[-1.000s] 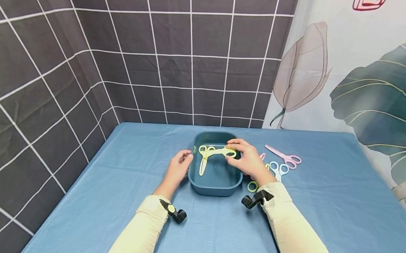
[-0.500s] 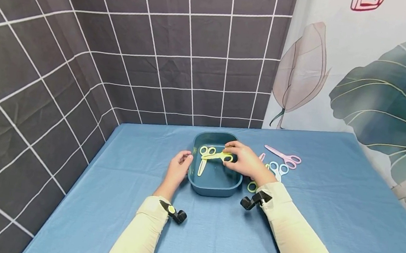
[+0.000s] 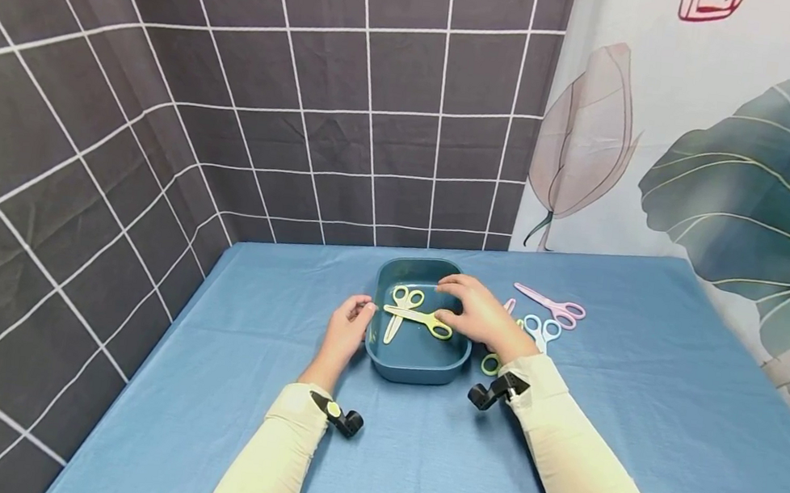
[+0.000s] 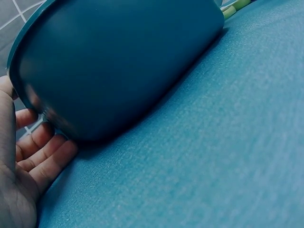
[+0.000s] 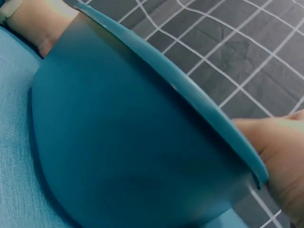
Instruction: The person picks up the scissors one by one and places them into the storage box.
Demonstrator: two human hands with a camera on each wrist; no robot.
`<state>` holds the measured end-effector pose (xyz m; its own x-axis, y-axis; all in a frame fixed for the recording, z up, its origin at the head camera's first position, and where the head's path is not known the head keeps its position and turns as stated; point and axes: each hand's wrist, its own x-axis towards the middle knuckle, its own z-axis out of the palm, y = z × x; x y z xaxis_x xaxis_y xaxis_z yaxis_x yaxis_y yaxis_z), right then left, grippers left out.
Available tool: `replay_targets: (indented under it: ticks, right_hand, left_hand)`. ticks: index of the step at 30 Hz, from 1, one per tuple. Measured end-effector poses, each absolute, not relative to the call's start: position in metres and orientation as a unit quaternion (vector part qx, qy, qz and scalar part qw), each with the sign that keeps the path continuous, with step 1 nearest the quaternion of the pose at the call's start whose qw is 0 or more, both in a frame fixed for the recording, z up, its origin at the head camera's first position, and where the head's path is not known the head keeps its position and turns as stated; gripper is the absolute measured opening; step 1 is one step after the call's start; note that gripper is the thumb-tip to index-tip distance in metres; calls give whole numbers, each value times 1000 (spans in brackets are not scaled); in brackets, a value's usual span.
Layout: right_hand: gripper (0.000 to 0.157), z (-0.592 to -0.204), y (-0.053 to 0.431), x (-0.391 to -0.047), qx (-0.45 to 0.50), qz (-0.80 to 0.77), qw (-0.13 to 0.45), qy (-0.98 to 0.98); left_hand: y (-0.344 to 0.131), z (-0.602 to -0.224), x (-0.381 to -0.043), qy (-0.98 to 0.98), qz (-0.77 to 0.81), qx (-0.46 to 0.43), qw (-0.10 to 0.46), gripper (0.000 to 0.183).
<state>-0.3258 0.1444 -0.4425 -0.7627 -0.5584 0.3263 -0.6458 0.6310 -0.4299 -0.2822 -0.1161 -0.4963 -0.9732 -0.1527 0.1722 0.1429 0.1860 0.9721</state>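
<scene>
A dark teal plastic bin [image 3: 415, 374] stands on the cloth in the head view. Two pairs of yellow scissors lie crossed inside it: a paler pair [image 3: 393, 328] underneath and a brighter pair [image 3: 438, 329] across it. My right hand [image 3: 478, 313] is over the bin's right rim, fingers spread and bent, holding nothing, just beside the brighter scissors' handles. At the left side my left hand [image 3: 347, 330] touches the bin; its loosely bent fingers [image 4: 52, 159] rest against the outer wall, thumb by the rim. From the right wrist, the bin's wall [image 5: 128, 133] hides the scissors.
Right of the bin lie pink scissors [image 3: 551, 303], light blue scissors [image 3: 541, 330] and green-handled scissors [image 3: 490, 364]. Another pink piece [image 3: 509, 304] is partly hidden by the right hand. Blue cloth [image 3: 400, 459] covers the table; a grid-patterned curtain [image 3: 392, 140] hangs behind.
My right hand has lowered the brighter yellow scissors into the bin and let go of them. They now lie across the paler pair. The left hand has stayed at the bin's side.
</scene>
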Motion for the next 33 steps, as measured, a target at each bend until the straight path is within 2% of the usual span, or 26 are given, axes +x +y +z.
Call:
replay_targets:
  ticks: [11,18,33]
  right_hand:
    - [49,-458,176,-338,257,421,140,-859]
    - [53,-466,202,-342,195,455,133,-859]
    - [61,-477,255,-341,94,491,113,-859]
  left_hand:
    - [-115,-497,-282,-763,-636,7,114,27]
    - [-116,-497,-283,-760,-639,-3,117,32]
    - [-117,-501,-284,-757,-643,-4,114,30]
